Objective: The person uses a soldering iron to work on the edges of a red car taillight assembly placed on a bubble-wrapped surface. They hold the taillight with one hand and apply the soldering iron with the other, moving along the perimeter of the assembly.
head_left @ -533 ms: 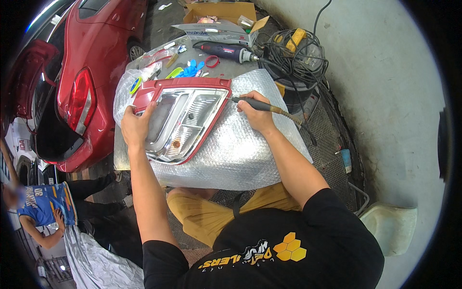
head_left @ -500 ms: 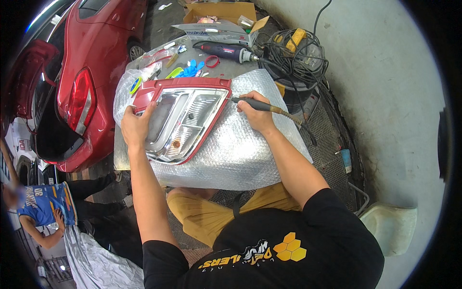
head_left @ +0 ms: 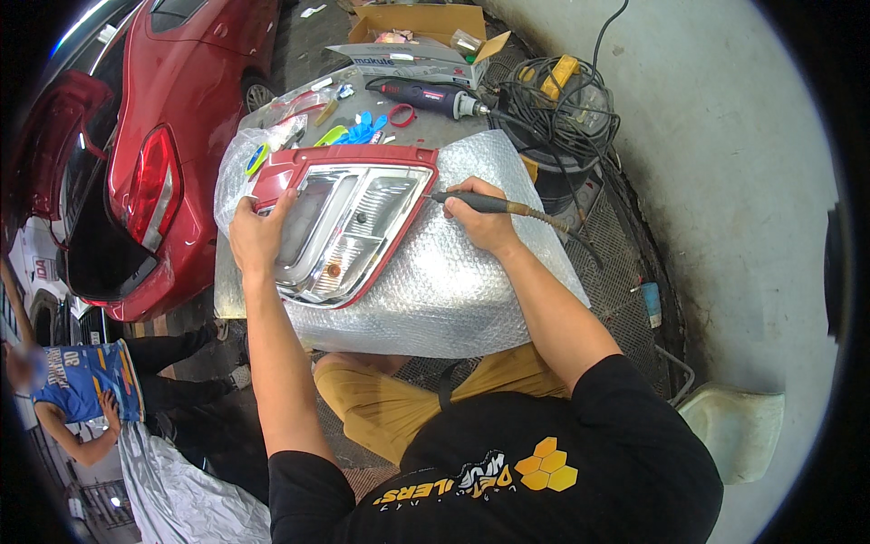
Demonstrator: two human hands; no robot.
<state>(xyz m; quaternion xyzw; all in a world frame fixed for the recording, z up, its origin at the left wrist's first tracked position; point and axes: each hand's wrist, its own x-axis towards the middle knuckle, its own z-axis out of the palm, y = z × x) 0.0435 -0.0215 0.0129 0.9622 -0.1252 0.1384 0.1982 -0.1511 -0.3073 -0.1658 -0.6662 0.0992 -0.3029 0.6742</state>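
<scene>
A car tail light [head_left: 362, 227] with a red rim and clear, chromed inside lies tilted on silvery bubble wrap [head_left: 453, 299]. My left hand [head_left: 256, 234] grips its left edge, thumb on the face, fingers behind it. In my right hand [head_left: 480, 218] is the black handpiece [head_left: 485, 202] of a rotary tool, held like a pen. Its thin tip is at the right edge of the light; whether it touches I cannot tell. A flexible shaft [head_left: 544, 218] runs from the handpiece off to the right. The purple and black rotary tool body [head_left: 426, 94] lies beyond the light.
Behind the light are blue gloves [head_left: 361, 129], a red ring [head_left: 401, 115] and a green tape roll [head_left: 257, 160]. An open cardboard box [head_left: 417, 59] stands at the back. Coiled cable [head_left: 562, 100] sits at right, before a wall. A red car [head_left: 181, 136] and another person [head_left: 86, 385] are at left.
My right hand and the handpiece have shifted slightly down and left along the light's right edge. The flexible shaft has swung a little. My left hand holds almost the same place.
</scene>
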